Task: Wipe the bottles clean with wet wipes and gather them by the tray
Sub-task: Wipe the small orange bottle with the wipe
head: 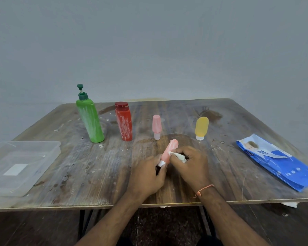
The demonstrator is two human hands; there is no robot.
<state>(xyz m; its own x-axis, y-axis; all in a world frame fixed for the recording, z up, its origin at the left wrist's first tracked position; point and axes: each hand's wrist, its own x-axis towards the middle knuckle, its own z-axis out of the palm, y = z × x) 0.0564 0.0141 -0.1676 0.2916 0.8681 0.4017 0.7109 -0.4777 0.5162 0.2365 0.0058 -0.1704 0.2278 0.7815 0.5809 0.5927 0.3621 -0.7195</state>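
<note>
Lying tilted above the worn, scratched wooden table (100, 167), a small salmon-pink plastic tube with a white cap (170, 151) is held at its capped lower end by the curled fingers of the left hand (146, 176), its rounded top pointing away from the person. A crumpled white wet wipe (178, 156) is pinched in the right hand (190, 166) and pressed against the tube's side. Behind the hands, four more bottles are seen standing upright in a row, well apart from one another: a tall green plastic pump bottle streaked with white residue (90, 119), a red flat-sided bottle with a dark red cap, likewise smeared white (124, 121), a small pale pink bottle resting on its clear cap (156, 126), and a translucent yellow tube standing on its white cap (201, 128). A clear, shallow rectangular plastic tray (48, 153) is set at the table's left edge, well apart from the held tube. A glossy blue soft pack of wet wipes (281, 166) is laid flat near the right edge. A thin orange thread (203, 189) is worn round the right wrist.
</note>
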